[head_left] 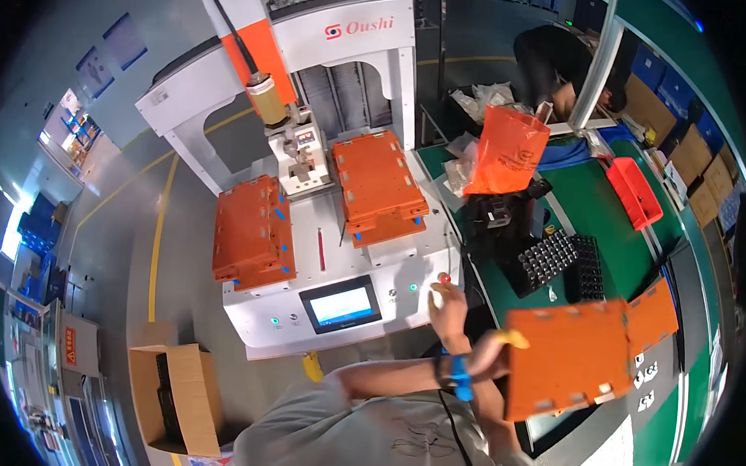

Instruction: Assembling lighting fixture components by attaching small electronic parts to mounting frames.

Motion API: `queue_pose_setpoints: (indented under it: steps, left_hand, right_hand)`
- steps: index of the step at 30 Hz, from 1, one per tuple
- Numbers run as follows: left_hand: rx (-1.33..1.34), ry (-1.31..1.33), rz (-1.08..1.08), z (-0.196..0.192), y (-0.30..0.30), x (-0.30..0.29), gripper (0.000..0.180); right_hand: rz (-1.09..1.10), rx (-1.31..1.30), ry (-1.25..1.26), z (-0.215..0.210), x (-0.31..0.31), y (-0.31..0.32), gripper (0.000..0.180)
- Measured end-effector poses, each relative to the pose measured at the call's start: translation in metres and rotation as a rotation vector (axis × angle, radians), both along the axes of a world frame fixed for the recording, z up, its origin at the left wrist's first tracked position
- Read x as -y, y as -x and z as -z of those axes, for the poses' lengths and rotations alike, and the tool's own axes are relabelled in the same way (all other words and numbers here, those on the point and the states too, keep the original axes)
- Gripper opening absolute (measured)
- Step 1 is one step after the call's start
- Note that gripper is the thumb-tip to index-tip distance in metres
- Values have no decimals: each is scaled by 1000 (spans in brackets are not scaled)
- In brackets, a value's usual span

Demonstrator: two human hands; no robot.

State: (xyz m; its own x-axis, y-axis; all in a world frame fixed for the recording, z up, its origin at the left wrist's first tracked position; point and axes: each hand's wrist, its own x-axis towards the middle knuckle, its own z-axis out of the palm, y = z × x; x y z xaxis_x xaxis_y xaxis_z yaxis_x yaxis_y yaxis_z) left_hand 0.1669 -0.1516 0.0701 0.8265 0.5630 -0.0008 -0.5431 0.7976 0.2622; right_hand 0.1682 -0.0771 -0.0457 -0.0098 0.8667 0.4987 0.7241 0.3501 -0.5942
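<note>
My left arm reaches across my right forearm. My left hand (491, 355), a yellow cover on a fingertip, is closed on the left edge of an orange fixture plate (569, 358) with notched edges, held tilted over the bench at the right. My right hand (448, 313) is at the front right of the white machine (362, 303), beside a red button (444, 278) and a green-lit button (414, 287). Its yellow-covered fingertips look slightly apart, with nothing held in them; whether they touch a button I cannot tell. A blue band is on each wrist.
Two orange fixture stacks (255, 228) (379, 179) flank the machine's head (300, 151). A red pen-like stick (321, 249) lies between them. On the green bench (609, 268) are black trays (546, 261), an orange bag (510, 151) and a red bin (634, 193). A cardboard box (191, 400) stands lower left. Another person bends over behind.
</note>
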Motion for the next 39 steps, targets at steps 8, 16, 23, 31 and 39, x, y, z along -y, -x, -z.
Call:
queue_pose_setpoints:
  steps: [8,16,23,31,39]
  left_hand:
    - [-118,-192,504,-27,-180,87,22]
    - [-99,2,977,-19,-236,136,44]
    - [-290,-83,1069,13,-272,196,16]
    - [-391,-84,1238,32,-292,203,46]
    - [-336,24,1255,41,-294,201,48]
  right_hand:
    - [389,-918,23,37,118,-114,14]
    - [483,-1232,162,176,292,-178,25]
    - [1080,-931,20,58,351,-181,14]
    - [705,-1458,416,-21,386,-185,26]
    - [774,-1693,-1008,-105,429,-180,96]
